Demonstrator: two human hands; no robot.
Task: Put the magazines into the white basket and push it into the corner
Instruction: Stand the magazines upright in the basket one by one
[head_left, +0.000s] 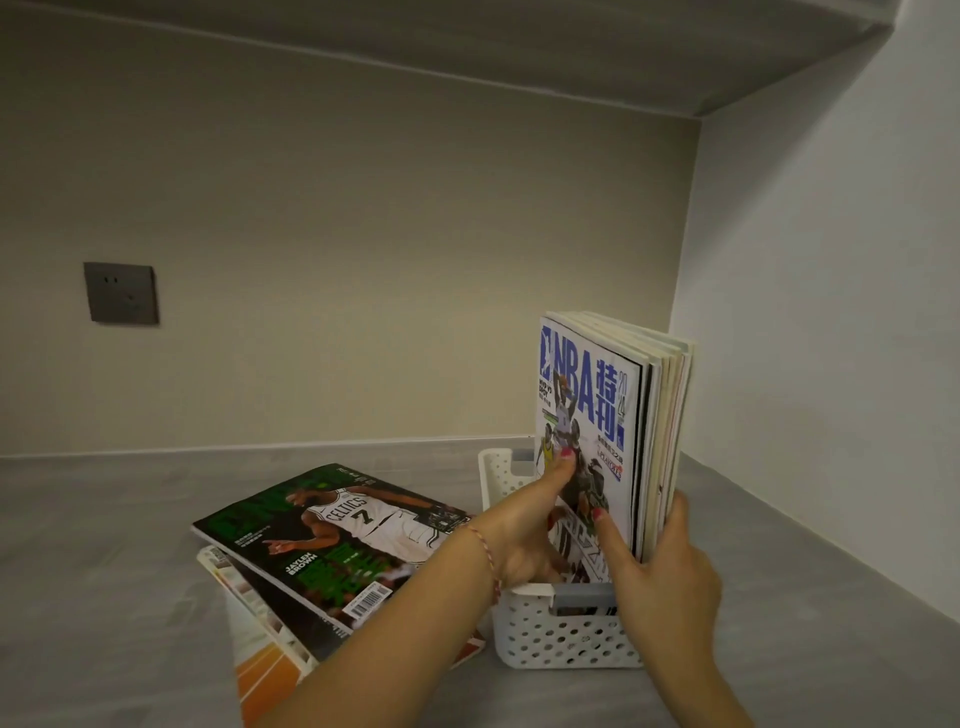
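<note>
A white perforated basket (561, 634) stands on the grey counter, right of centre. Several magazines (660, 415) stand upright in it, the front one a blue-and-white NBA issue (592, 400). My left hand (524, 525) presses flat against that front cover, fingers spread. My right hand (670, 577) clamps the stack from the right, thumb on the cover, fingers behind. To the left of the basket a green Celtics magazine (332, 540) lies flat on top of an orange-and-white magazine (260, 654).
The grey counter (104, 545) meets a beige back wall and a white side wall (831, 364) in a corner behind and right of the basket. A dark wall socket (121, 292) sits at the left. A shelf underside runs overhead.
</note>
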